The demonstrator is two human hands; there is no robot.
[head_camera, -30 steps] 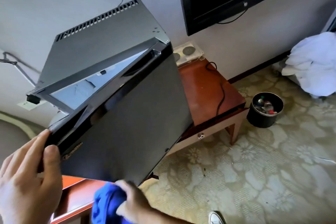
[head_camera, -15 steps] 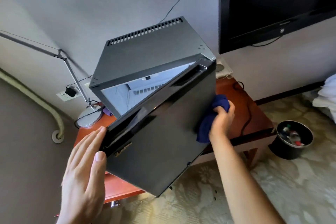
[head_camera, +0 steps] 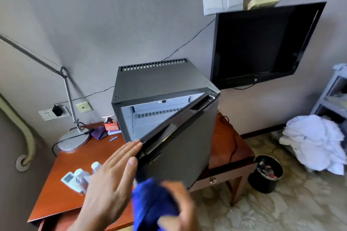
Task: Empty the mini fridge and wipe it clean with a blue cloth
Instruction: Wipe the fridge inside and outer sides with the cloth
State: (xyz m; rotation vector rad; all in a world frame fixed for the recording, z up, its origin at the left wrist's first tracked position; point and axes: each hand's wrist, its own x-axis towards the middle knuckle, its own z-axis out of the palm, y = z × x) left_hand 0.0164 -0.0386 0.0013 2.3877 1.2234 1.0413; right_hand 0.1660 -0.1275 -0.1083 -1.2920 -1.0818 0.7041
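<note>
at fridge door (head_camera: 180,148) edge, left hand (head_camera: 110,182) flat, touching; right hand (head_camera: 180,206) grips blue cloth (head_camera: 152,202) below.

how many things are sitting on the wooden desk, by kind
mini fridge: 1
desk lamp: 1
purple cloth: 1
small red box: 1
blue pen: 1
white-capped bottles: 2, blurred
white remote: 1
total: 8 that I can make out
</note>
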